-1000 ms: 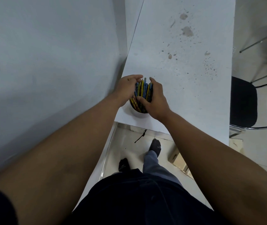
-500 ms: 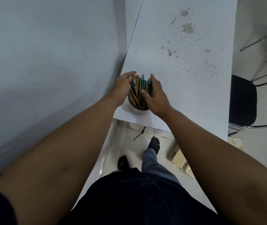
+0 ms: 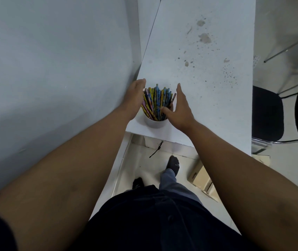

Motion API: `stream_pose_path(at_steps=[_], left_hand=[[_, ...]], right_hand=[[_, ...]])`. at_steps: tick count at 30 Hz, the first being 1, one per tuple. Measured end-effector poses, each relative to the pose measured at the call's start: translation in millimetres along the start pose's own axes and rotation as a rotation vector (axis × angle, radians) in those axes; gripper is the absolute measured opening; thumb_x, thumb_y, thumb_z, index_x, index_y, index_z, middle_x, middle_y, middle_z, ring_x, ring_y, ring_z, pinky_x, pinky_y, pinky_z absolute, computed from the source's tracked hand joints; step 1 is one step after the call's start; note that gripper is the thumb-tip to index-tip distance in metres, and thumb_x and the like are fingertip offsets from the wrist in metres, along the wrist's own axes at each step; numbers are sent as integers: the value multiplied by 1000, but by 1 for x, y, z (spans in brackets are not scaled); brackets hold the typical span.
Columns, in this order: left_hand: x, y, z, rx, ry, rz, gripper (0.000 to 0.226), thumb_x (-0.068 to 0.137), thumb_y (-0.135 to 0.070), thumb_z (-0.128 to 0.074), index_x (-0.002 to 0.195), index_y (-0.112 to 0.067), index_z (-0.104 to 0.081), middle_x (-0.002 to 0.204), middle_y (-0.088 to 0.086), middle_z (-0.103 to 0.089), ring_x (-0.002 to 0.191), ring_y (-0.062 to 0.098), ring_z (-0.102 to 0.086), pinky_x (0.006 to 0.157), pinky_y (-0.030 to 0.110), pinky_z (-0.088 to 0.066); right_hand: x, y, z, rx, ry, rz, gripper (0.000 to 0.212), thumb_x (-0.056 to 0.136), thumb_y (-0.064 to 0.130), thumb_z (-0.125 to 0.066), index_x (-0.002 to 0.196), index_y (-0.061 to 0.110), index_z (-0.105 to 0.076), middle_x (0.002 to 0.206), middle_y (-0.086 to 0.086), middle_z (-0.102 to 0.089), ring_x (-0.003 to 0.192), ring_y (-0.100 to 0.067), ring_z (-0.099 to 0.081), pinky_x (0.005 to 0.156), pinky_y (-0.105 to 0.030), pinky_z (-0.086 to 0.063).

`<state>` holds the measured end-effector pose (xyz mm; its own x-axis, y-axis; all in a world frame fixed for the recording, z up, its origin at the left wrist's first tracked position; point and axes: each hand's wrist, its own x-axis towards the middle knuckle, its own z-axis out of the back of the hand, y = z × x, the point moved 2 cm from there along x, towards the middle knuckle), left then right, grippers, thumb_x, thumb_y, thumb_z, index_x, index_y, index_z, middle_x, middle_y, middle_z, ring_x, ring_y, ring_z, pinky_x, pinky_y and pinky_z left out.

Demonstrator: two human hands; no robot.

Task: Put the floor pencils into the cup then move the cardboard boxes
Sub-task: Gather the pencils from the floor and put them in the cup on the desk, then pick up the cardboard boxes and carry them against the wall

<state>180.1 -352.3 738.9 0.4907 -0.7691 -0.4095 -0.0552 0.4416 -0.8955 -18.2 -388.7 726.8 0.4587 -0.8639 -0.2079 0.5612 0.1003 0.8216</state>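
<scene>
So a second ago both hands were cupped tight round the bunch; by this moment they'd let go and spread apart. The left hand (image 3: 134,96) sat at 9 o'clock of the pencils (image 3: 156,101), fingers pretty much straight and holding nothing. It was right up against the bunch, but I couldn't tell whether it was actually touching. The right hand (image 3: 181,110) was at 3 o'clock, fingers straight and pointing to 12, with only the thumb resting against the pencils at the rim.

The pencils stood in the white cup (image 3: 154,123) and had fanned out wider than before. The cup hadn't budged, staying at the near left corner of the bench (image 3: 208,87). A cardboard box (image 3: 199,175) lay on the floor (image 3: 150,165) at 5 o'clock of the cup, same spot as earlier.
</scene>
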Motion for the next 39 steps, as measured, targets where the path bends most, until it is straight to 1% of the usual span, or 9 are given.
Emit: stream_pose_path(at_steps=[3,8,12,19,21,26,29,35,39], left_hand=[[-12,8,7,-13,-43,13,42,98,-55,-51,128,-27,-58,127,-4,-64,116,14,-62,93,36,-51],[-50,36,7,-8,-96,0,53,95,-55,-60,136,-23,-54,121,-14,-62,108,0,-59,76,22,-43],[-79,65,6,59,-133,22,62,91,-56,-66,143,-24,-54,146,-3,-50,125,14,-53,95,30,-45],[-135,107,-13,208,-96,63,61,88,-56,-69,140,-26,-56,151,6,-42,130,23,-51,112,43,-44],[-155,115,-22,194,-95,86,60,91,-51,-70,141,-23,-55,146,6,-47,118,18,-53,103,35,-46],[-193,129,-57,230,-60,35,55,95,-36,-71,142,-12,-57,106,-5,-60,84,1,-56,71,18,-44],[-226,132,-87,267,-43,23,50,97,-33,-71,140,-11,-58,124,7,-61,88,3,-58,68,14,-47],[-307,162,-163,280,-17,22,37,97,-30,-70,131,-16,-64,139,10,-58,127,24,-56,109,36,-45],[-374,182,-215,203,0,42,31,97,-28,-71,126,-18,-65,129,7,-61,123,22,-56,101,32,-48]], right_hand=[[-9,-3,2,9,-37,-12,109,94,35,-75,170,21,1,176,-2,-17,161,-21,-17,125,-38,-21],[-43,-13,3,7,-100,-51,108,92,40,-77,170,21,-5,173,-8,-23,159,-23,-24,126,-48,-30],[-82,-25,7,22,-127,-102,102,94,43,-74,170,24,-9,171,-7,-28,157,-23,-28,124,-47,-33],[-166,-72,32,47,-168,-178,94,96,42,-73,169,24,-16,164,-6,-36,147,-13,-42,115,-32,-34],[-190,-92,42,70,-155,-223,93,96,42,-73,168,27,-17,163,-4,-37,137,-5,-49,109,-29,-34],[-236,-143,80,132,-160,-320,91,97,40,-74,168,26,-18,162,-5,-40,149,-24,-40,106,-29,-36],[-267,-172,110,140,-138,-339,90,98,36,-73,168,23,-19,162,-7,-41,148,-25,-42,107,-31,-37],[-329,-231,164,104,-88,-355,85,99,36,-70,167,25,-21,156,-3,-46,133,-17,-49,103,-35,-44],[-375,-266,194,101,-100,-375,84,99,35,-72,166,24,-23,152,-5,-49,122,-14,-49,97,-32,-42]])
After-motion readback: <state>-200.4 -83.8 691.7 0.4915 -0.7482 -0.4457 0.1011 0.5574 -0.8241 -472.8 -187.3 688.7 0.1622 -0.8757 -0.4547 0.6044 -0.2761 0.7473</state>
